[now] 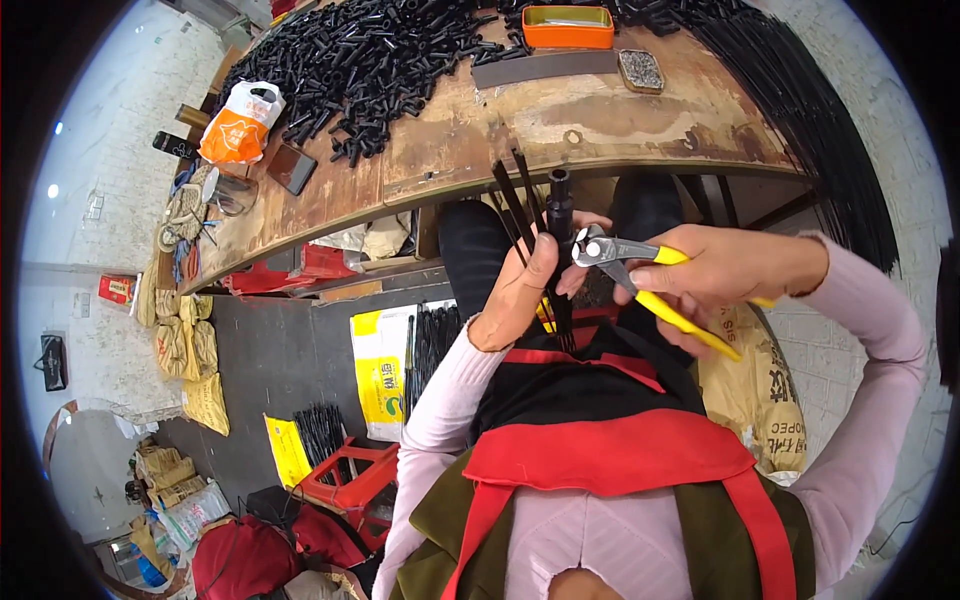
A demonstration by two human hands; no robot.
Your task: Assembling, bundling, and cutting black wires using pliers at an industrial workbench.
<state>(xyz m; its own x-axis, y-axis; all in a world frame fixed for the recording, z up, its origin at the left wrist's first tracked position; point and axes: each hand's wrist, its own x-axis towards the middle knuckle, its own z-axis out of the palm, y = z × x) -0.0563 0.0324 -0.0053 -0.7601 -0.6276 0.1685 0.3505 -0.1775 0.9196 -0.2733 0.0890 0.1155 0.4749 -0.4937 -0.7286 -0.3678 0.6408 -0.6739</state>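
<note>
My left hand [522,290] grips a bundle of thin black rods [515,205] together with a short black tube [559,205] that stands upright above my fingers. My right hand [722,272] holds yellow-handled pliers [640,285]; their metal jaws [592,246] sit against the rod just below the tube, touching my left thumb. Both hands work in front of my chest, below the edge of the wooden workbench [600,125]. I wear a red apron over a pink sweater.
A big heap of short black tubes [370,60] covers the bench's left part. An orange tray [567,27], a small tin [641,70] and an orange-white bag [240,122] lie there too. Long black rods [800,90] drape over the right edge. Sacks [385,370] and red crates [345,475] stand on the floor.
</note>
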